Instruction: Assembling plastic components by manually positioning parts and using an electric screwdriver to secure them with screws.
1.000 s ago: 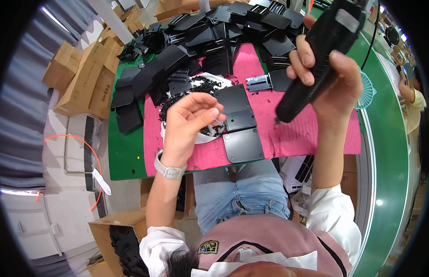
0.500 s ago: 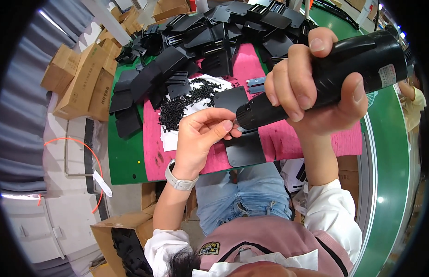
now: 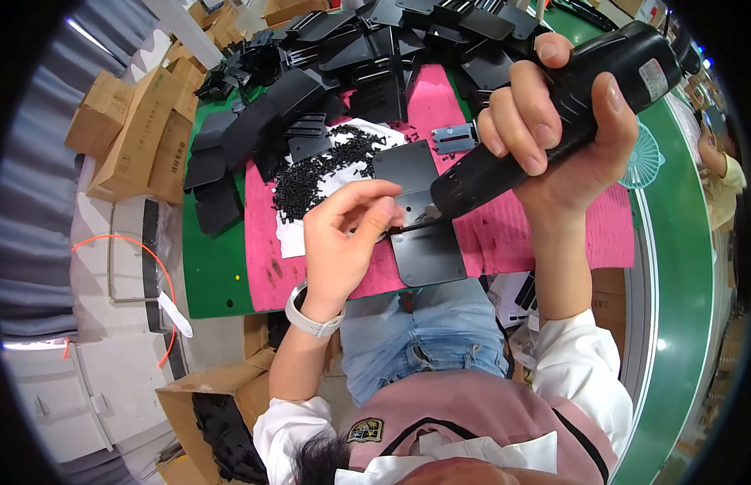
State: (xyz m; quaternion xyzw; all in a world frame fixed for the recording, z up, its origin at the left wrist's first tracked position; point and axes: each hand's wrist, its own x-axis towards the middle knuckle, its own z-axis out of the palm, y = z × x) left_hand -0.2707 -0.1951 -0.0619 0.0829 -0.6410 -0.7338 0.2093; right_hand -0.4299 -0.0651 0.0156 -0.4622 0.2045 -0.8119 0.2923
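A pink mat (image 3: 504,242) covers the green bench (image 3: 214,275), cardboard boxes (image 3: 133,129) at far left. The right hand (image 3: 553,121) grips a black electric screwdriver (image 3: 553,113); the left hand (image 3: 343,234) pinches at its tip, the screw itself hidden.

Assembly workshop: stacked black brackets (image 3: 367,48), cartons (image 3: 141,121)

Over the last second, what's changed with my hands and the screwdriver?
The right hand has tilted the black electric screwdriver from nearly upright to slanting, its tip brought down to the left hand's fingertips over the black hinged plate. The left hand shifted slightly toward that tip. The plate, screw pile and pink mat stayed put.
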